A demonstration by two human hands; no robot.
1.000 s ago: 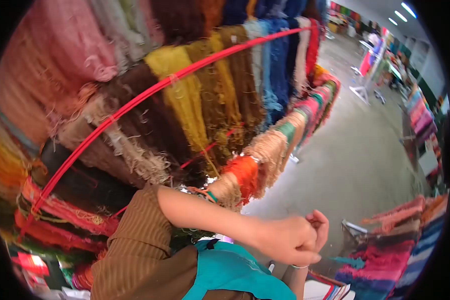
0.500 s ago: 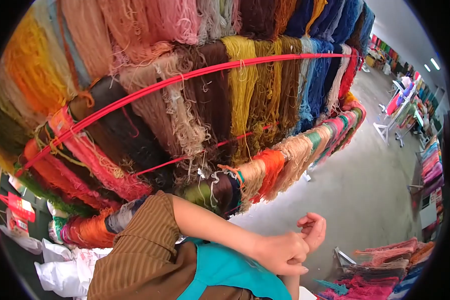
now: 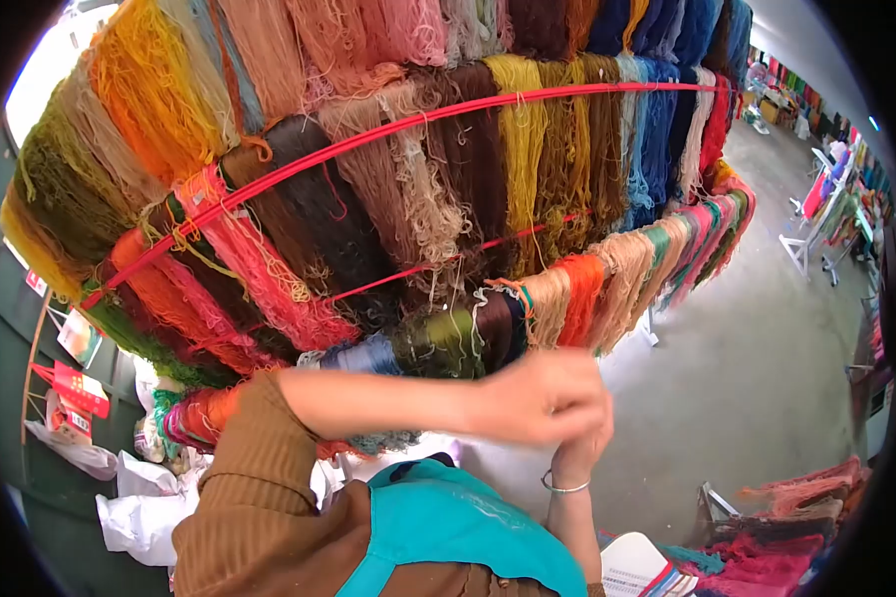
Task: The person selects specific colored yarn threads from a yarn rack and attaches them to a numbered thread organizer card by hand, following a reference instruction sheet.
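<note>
My left hand reaches in from the left on a brown striped sleeve, its fingers closed over my right hand. The right hand comes up from below with a thin bracelet on its wrist, and its fingers are hidden under the left hand. I cannot tell whether either hand holds a thread. Both hands sit just below the lower row of yarn skeins, close to the tan and orange ones. A red rail runs across the hanging skeins above.
Many coloured skeins fill the rack from left to far right. A teal garment covers my chest. A lined notebook lies bottom right beside a yarn pile. Grey floor opens rightward toward more racks.
My view has swung left along the rack. Both hands have risen toward the lower row of skeins, and my left hand has closed over the right.
</note>
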